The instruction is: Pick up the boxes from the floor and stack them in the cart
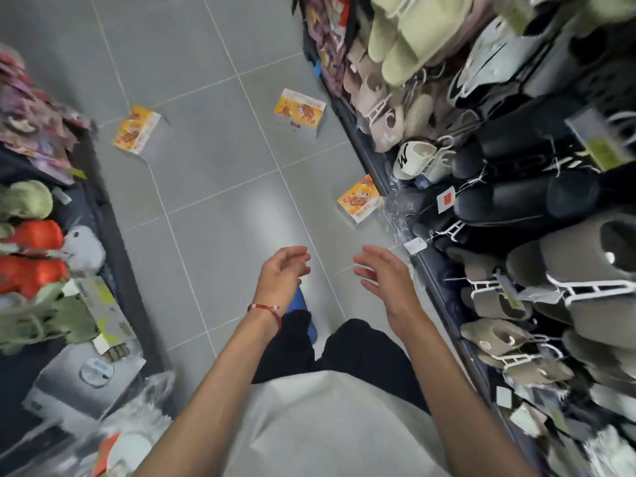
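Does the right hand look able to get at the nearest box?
Probably yes, with a stoop: the right hand is open and empty, and only bare floor lies between it and that box.

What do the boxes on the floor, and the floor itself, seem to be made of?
The boxes look like thin printed cardboard, slightly glossy: sharp folded edges, yellow-orange pictures. The floor seems grey ceramic tile, semi-gloss: thin grout lines and a soft light reflection.
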Motion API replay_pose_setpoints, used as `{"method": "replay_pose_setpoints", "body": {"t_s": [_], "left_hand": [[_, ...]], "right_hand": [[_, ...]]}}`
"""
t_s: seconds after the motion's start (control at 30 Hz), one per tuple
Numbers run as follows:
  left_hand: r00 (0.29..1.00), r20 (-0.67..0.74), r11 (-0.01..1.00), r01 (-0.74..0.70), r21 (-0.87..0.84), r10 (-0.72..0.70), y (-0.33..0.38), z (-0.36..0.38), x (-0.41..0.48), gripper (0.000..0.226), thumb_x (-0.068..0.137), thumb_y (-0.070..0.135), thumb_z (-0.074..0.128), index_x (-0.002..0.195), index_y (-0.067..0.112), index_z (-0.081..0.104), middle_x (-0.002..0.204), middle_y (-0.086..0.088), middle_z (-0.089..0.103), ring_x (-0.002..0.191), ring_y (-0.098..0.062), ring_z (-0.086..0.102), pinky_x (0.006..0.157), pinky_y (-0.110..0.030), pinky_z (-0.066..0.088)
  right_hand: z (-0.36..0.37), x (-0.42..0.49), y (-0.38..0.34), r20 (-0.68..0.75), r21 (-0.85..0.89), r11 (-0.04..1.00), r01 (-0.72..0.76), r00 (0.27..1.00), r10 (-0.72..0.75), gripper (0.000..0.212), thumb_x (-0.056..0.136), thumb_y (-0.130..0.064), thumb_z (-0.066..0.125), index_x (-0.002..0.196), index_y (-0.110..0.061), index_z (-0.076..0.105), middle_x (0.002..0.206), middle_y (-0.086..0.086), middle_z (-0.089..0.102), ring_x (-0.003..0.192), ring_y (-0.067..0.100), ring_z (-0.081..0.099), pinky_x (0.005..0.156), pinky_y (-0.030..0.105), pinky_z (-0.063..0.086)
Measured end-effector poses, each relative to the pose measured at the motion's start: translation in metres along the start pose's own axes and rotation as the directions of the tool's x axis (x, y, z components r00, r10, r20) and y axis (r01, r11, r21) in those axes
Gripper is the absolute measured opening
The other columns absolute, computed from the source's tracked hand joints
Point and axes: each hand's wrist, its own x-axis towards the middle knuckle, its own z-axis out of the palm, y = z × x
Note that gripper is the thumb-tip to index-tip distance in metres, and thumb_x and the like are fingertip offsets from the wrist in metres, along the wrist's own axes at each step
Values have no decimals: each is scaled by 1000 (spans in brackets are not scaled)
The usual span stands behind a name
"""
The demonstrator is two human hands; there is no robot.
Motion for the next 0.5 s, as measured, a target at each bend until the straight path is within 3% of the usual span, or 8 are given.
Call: {"method": "replay_pose_setpoints", "body": {"t_s": [0.33,0.4,0.47,0.5], "left_hand": [[991,107,982,54,183,-75,100,34,120,26,99,-1,46,103,13,67,108,-5,69,92,-20,67,96,-34,48],[988,131,979,52,200,-79,109,48,143,23,99,2,48,106,13,67,109,-5,69,94,-19,68,97,-35,49],[984,154,974,56,220,-91,115,57,160,22,100,4,49,110,12,67,110,-5,69,96,-19,68,95,-33,49],[981,167,970,55,236,-96,116,60,167,23,100,5,50,113,11,67,111,-5,69,97,-19,67,92,-31,50]], "right_hand": [[3,84,-55,-136,196,976,-100,982,128,20,100,-18,64,119,-20,69,115,9,75,107,21,72,102,35,53],[-1,104,-65,-163,235,967,-98,977,139,22,100,-14,63,121,-16,68,113,10,74,94,16,72,85,24,59],[0,117,-74,-172,251,962,-105,974,151,22,101,-12,61,123,-13,67,112,10,73,87,13,71,64,13,55],[1,122,-77,-177,251,961,-111,971,159,22,101,-12,61,122,-13,66,112,9,73,88,12,71,63,12,54]]}}
